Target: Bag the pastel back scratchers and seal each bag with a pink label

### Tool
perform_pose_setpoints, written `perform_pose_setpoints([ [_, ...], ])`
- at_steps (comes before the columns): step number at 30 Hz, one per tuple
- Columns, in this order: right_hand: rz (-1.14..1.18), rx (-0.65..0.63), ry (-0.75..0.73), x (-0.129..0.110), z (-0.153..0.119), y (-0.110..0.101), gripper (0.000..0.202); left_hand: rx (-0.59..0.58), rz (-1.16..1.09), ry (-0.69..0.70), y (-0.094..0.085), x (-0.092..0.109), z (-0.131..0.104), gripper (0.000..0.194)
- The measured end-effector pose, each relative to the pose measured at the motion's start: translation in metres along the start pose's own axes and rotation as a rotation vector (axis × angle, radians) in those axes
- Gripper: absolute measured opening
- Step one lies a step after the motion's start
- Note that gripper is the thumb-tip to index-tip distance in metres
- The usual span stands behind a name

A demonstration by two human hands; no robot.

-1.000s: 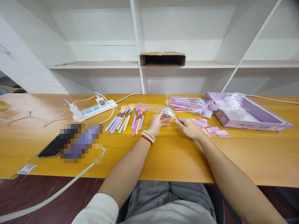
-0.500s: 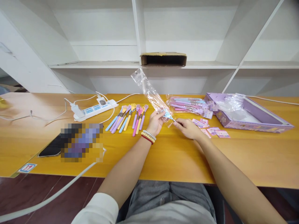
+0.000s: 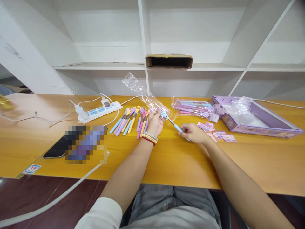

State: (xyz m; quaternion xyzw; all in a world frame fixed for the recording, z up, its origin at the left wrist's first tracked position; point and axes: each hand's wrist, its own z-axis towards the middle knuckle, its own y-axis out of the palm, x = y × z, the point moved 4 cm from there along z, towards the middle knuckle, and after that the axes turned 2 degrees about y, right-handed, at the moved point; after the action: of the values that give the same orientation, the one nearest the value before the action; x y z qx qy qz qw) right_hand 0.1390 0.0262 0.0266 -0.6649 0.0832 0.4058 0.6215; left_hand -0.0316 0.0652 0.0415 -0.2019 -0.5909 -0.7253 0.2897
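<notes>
The left hand (image 3: 156, 123) was gripping a clear bag (image 3: 143, 92) between its thumb and fingers, and the bag stretched away beyond this hand, to its left. The right hand (image 3: 191, 132) was closed around the handle of a blue scratcher (image 3: 177, 127), whose small head was at the near end of the bag, beside the left thumb. Left of the left hand lay several coloured scratchers (image 3: 130, 121). Beyond the right hand were wrapped scratchers (image 3: 192, 107); to its right, small pink cards (image 3: 228, 138) and a purple box (image 3: 264, 128).
</notes>
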Motion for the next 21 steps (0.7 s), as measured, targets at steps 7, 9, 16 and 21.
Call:
perform_pose_setpoints([
  [7,0.084,0.100,-0.014,-0.001,0.003,0.008,0.026,-0.074,0.224,-0.095,-0.004,-0.021,-0.005,0.025],
  [9,0.093,0.103,-0.017,0.000,0.004,0.011,0.025,-0.127,0.291,-0.183,-0.002,-0.030,-0.010,0.026],
  [16,0.022,0.164,-0.024,0.002,0.005,0.007,0.023,-0.050,0.106,-0.202,-0.007,-0.021,-0.004,0.025],
  [21,0.014,0.122,-0.026,0.000,0.004,0.009,0.025,0.069,0.064,-0.106,-0.021,-0.005,0.007,0.024],
])
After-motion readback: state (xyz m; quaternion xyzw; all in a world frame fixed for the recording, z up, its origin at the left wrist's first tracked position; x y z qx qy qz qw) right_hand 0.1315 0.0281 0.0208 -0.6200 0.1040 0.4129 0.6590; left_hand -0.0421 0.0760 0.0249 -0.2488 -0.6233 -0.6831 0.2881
